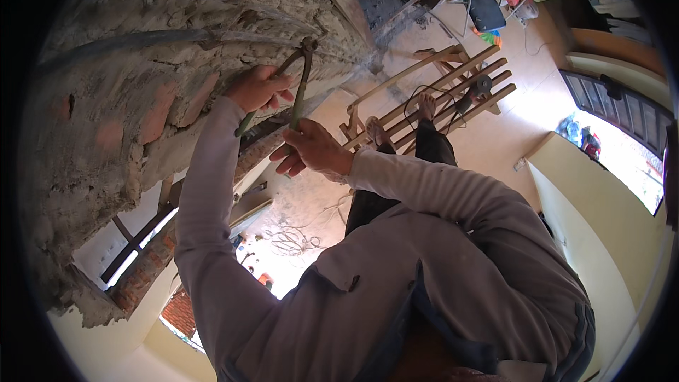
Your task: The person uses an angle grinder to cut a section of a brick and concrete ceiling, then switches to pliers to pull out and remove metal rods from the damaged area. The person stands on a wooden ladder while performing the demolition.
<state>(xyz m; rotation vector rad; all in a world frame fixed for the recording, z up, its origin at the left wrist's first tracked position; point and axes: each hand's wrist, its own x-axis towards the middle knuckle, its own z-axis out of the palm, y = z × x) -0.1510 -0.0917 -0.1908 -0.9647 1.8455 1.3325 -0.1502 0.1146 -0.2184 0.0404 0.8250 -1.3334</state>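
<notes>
A pair of long-handled pincers is held between my two hands, its handles spread. My left hand holds one handle, with some fingers loosely extended. On the other, green handle is my right hand, its thumb along it and fingers partly uncurled. The pincer head is up against a metal bar that runs along rough, chipped masonry. Whether the jaws are closed on the bar or on wire there cannot be made out. Exposed brick shows in the broken surface.
Below, my bare feet stand on a slatted wooden trestle. An angle grinder with its cord lies on the slats. Coiled cable is on the floor. A folding chair stands near a barred metal gate.
</notes>
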